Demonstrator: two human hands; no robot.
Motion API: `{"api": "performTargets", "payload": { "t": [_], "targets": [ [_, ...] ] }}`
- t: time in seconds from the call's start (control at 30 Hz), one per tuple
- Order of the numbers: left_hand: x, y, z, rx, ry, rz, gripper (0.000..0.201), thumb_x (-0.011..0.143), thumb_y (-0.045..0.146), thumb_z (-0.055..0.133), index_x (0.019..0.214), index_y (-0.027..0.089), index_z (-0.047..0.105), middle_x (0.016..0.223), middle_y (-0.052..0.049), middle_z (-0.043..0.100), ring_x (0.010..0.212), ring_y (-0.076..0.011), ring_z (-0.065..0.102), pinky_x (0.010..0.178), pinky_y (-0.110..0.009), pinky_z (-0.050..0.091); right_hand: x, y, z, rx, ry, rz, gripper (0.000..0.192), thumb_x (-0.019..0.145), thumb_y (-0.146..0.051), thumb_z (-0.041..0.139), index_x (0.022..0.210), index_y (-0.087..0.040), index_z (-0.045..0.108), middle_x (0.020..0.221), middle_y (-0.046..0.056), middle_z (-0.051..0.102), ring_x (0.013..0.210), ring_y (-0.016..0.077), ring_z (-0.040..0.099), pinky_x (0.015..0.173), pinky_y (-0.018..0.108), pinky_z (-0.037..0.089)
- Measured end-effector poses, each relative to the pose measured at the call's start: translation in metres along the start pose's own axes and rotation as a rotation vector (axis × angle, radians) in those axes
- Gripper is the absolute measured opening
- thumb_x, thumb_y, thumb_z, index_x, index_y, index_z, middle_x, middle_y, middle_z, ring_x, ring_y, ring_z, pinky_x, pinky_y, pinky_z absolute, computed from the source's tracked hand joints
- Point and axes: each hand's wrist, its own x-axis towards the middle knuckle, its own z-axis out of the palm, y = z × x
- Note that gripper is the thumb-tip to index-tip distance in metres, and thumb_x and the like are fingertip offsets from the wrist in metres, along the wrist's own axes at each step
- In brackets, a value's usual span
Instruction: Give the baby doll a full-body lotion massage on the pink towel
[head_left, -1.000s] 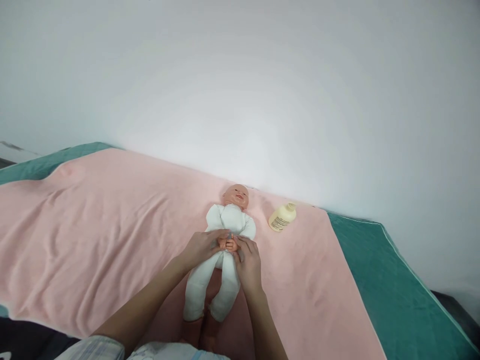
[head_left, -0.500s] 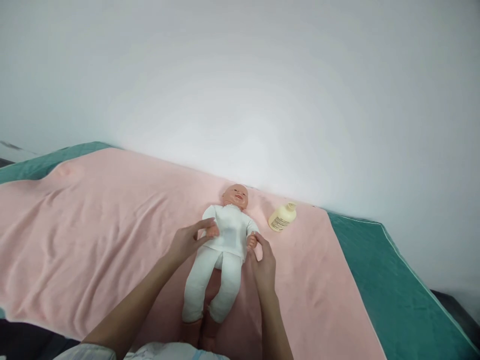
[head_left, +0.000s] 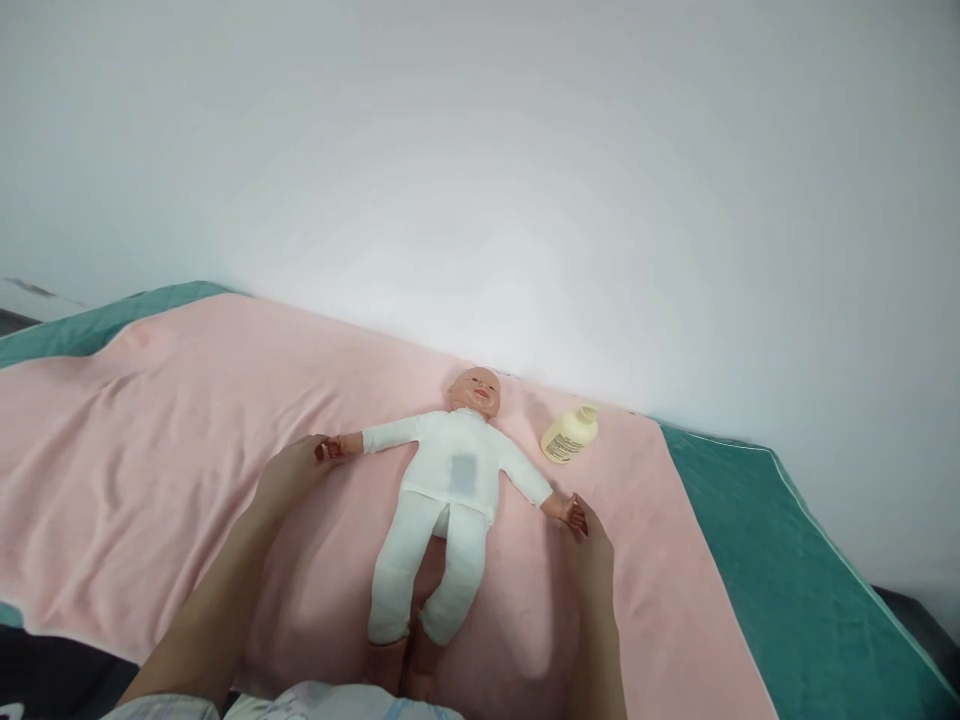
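Observation:
A baby doll (head_left: pixel 454 470) in a white top and trousers lies on its back on a pink blanket (head_left: pixel 217 430), head toward the wall. Its arms are stretched out to both sides. My left hand (head_left: pixel 295 470) is closed around the doll's hand (head_left: pixel 339 446) on the left. On the right, my right hand (head_left: pixel 591 540) grips the doll's other hand (head_left: pixel 568 510) between thumb and fingers. A dark square patch shows faintly through the front of the top.
A pale yellow bottle (head_left: pixel 570 434) stands tilted-looking on the blanket, right of the doll's head. Under the blanket, a green cover (head_left: pixel 795 560) shows at both sides. The white wall (head_left: pixel 480 180) rises directly behind.
Both my hands have moved outward with the doll's hands, spreading its arms from beside the body to out at the sides. The bottle has stayed in place.

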Motion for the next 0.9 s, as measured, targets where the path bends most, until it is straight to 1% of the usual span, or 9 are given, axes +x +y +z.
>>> {"api": "performTargets", "payload": {
  "t": [0.1, 0.27, 0.43, 0.57, 0.63, 0.67, 0.73, 0.8, 0.9],
  "targets": [
    [0.002, -0.003, 0.004, 0.048, -0.082, -0.005, 0.043, 0.076, 0.055, 0.056, 0.098, 0.020, 0.068, 0.096, -0.010, 0.071, 0.078, -0.0281, 0.066, 0.062, -0.031, 0.043, 0.002, 0.005, 0.001, -0.075, 0.011, -0.004, 0.059, 0.071, -0.033, 0.054, 0.128, -0.016, 0.059, 0.121, 0.011, 0.063, 0.109, 0.0309, 0.059, 0.088, 0.040, 0.049],
    [-0.004, 0.003, 0.004, -0.026, 0.035, -0.014, 0.035, 0.079, 0.045, 0.055, 0.101, 0.020, 0.066, 0.099, -0.010, 0.071, 0.087, -0.0293, 0.066, 0.063, -0.031, 0.045, -0.002, -0.002, 0.000, -0.041, -0.006, 0.034, 0.062, 0.071, -0.033, 0.054, 0.131, -0.016, 0.056, 0.125, 0.012, 0.061, 0.115, 0.0315, 0.056, 0.092, 0.041, 0.048],
    [-0.013, 0.022, 0.001, -0.321, 0.078, -0.065, 0.047, 0.077, 0.050, 0.057, 0.115, 0.022, 0.061, 0.110, -0.006, 0.070, 0.049, -0.0148, 0.058, 0.053, -0.029, 0.047, -0.005, -0.018, 0.000, 0.188, 0.026, 0.039, 0.061, 0.070, -0.038, 0.061, 0.129, -0.022, 0.057, 0.131, 0.008, 0.058, 0.120, 0.0299, 0.054, 0.095, 0.040, 0.048],
    [-0.025, 0.052, 0.004, -0.479, 0.125, 0.047, 0.046, 0.076, 0.050, 0.060, 0.114, 0.024, 0.063, 0.110, -0.003, 0.069, 0.045, -0.0107, 0.053, 0.050, -0.026, 0.046, -0.005, -0.043, 0.010, 0.306, 0.088, 0.016, 0.064, 0.067, -0.044, 0.071, 0.127, -0.024, 0.057, 0.131, 0.009, 0.058, 0.111, 0.0295, 0.060, 0.093, 0.043, 0.050],
    [-0.034, 0.069, 0.011, -0.512, 0.093, 0.112, 0.046, 0.075, 0.049, 0.062, 0.114, 0.024, 0.066, 0.094, -0.001, 0.072, 0.044, -0.0109, 0.052, 0.049, -0.025, 0.045, -0.008, -0.059, 0.019, 0.340, 0.108, -0.064, 0.060, 0.070, -0.043, 0.071, 0.125, -0.024, 0.058, 0.127, 0.009, 0.060, 0.111, 0.0282, 0.061, 0.095, 0.043, 0.049],
    [-0.039, 0.077, 0.016, -0.502, 0.061, 0.145, 0.045, 0.076, 0.049, 0.063, 0.114, 0.025, 0.067, 0.076, 0.002, 0.071, 0.043, -0.0112, 0.050, 0.049, -0.025, 0.043, -0.011, -0.067, 0.025, 0.347, 0.113, -0.126, 0.055, 0.072, -0.043, 0.071, 0.123, -0.024, 0.060, 0.124, 0.009, 0.062, 0.111, 0.0273, 0.061, 0.096, 0.043, 0.048],
    [-0.048, 0.092, 0.028, -0.437, -0.001, 0.226, 0.044, 0.077, 0.048, 0.063, 0.114, 0.025, 0.069, 0.051, 0.006, 0.059, 0.042, -0.0118, 0.048, 0.050, -0.023, 0.041, -0.018, -0.082, 0.037, 0.337, 0.102, -0.264, 0.046, 0.077, -0.040, 0.068, 0.119, -0.023, 0.062, 0.119, 0.008, 0.065, 0.110, 0.0255, 0.061, 0.098, 0.043, 0.047],
    [-0.055, 0.103, 0.041, -0.374, -0.034, 0.314, 0.041, 0.078, 0.044, 0.063, 0.114, 0.025, 0.070, 0.059, 0.004, 0.064, 0.047, -0.0120, 0.052, 0.054, -0.023, 0.043, -0.025, -0.094, 0.049, 0.303, 0.062, -0.398, 0.038, 0.082, -0.037, 0.064, 0.118, -0.022, 0.062, 0.116, 0.008, 0.066, 0.109, 0.0239, 0.061, 0.098, 0.042, 0.048],
    [-0.061, 0.112, 0.056, -0.312, -0.112, 0.479, 0.036, 0.080, 0.035, 0.062, 0.114, 0.026, 0.069, 0.106, 0.000, 0.072, 0.075, -0.0158, 0.066, 0.070, -0.025, 0.050, -0.034, -0.105, 0.066, 0.219, -0.030, -0.600, 0.034, 0.089, -0.030, 0.057, 0.122, -0.024, 0.059, 0.116, 0.007, 0.066, 0.107, 0.0216, 0.062, 0.094, 0.040, 0.050]
  ]
}}
